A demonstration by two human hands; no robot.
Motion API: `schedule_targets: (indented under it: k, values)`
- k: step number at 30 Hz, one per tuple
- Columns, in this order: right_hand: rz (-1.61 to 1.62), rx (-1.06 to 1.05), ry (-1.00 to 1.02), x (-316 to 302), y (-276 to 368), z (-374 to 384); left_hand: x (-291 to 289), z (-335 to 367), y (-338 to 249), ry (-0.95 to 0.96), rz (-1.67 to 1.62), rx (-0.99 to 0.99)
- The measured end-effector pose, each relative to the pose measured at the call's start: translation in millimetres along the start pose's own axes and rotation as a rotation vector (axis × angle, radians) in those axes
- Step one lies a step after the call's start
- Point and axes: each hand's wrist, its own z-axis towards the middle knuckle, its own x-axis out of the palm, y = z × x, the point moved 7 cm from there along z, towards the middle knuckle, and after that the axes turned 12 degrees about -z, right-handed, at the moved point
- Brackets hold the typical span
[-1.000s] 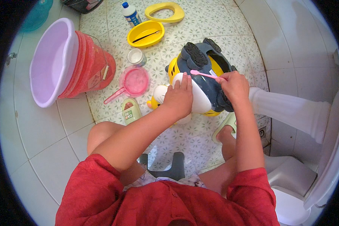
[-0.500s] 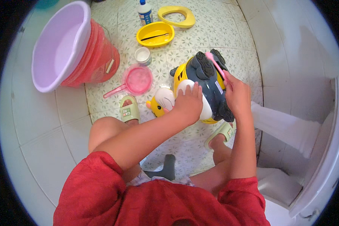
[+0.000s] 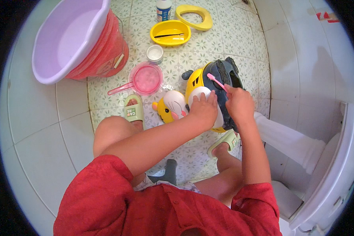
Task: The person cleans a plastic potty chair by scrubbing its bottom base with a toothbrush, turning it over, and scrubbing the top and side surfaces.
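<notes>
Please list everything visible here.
Bucket: 1, red, upper left
Basin: 1, purple, on bucket
Bottle: 1, blue-white, top
Ring: 1, yellow, top
Tub: 1, yellow, top
Stick: 1, black, in tub
Jar: 1, white, below tub
Dipper: 1, pink, below jar
Animal figure: 1, multicoloured, centre
Brush: 1, pink, by figure
Slippers: 2, green, floor
Pedestal sink: 1, white, right
Shirt: 1, red, bottom
Left hand: 1, bare, on figure
Right hand: 1, bare, holding brush
</notes>
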Motion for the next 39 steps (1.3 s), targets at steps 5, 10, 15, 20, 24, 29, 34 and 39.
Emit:
schedule_targets:
  k: [5,10,15,20,24,29,34,39]
  values:
    - [0.043,0.048,-0.016,-6.8,11.4,10.0,-1.9,-4.5,6.4,-0.123,0.041,0.011]
    - [0.397,0.274,-0.165,-12.5,-32.9,6.2,-27.4,13.2,8.0,-0.028,-0.293,-0.027]
    - [0.387,0.455,-0.055,46.4,-88.2,-33.0,-52.5,21.5,40.2,-0.631,-0.569,-0.114]
    - [0.439,0.483,-0.138,101.2,-127.9,-45.7,-51.7,79.7,47.2,-0.445,-0.511,-0.288]
    - [0.663,0.559,0.059,115.7,-128.8,-46.3,-43.9,108.4,52.6,-0.321,-0.594,-0.464]
    - [0.621,0.517,0.088,102.9,-121.2,-51.9,-44.8,122.2,66.4,-0.430,-0.404,-0.565]
    - [0.716,0.551,0.140,121.7,-150.8,-51.2,-36.3,121.0,35.1,-0.291,-0.641,-0.611]
    - [0.906,0.657,0.016,128.1,-170.7,-47.8,-37.7,120.1,-14.3,-0.426,-0.453,-0.379]
